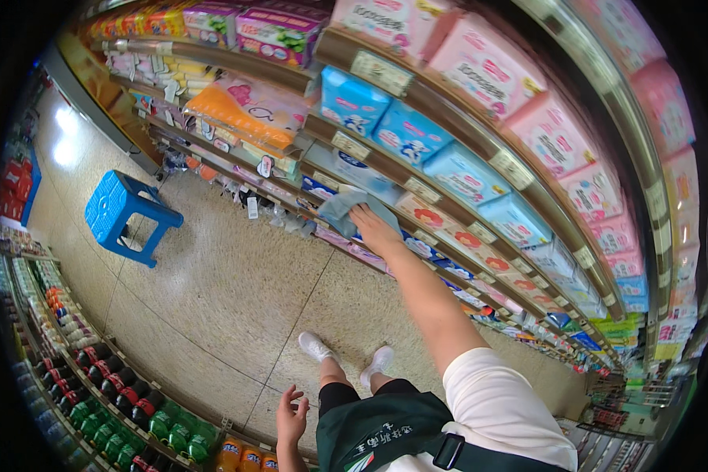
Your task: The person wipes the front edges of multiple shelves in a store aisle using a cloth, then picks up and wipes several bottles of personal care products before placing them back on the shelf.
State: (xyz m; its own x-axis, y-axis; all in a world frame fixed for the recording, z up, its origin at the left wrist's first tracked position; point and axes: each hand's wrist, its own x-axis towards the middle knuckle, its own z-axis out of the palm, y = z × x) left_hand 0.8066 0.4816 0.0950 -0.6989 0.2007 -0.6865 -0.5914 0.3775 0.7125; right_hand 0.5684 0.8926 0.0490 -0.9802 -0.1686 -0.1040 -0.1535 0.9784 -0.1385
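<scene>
A grey-blue cloth lies under my right hand, which presses it against the front of a lower shelf. The fingers are spread over the cloth; whether they grip it cannot be told. White and blue packs stand just behind it, and orange-flowered packs are to its right. My left hand hangs at my side above the floor, its fingers apart and slightly bent, holding nothing.
A blue plastic stool stands on the speckled floor. Tall shelves carry pink packs and blue packs. An orange package sits on a shelf. Cola bottles and green bottles line the opposite side.
</scene>
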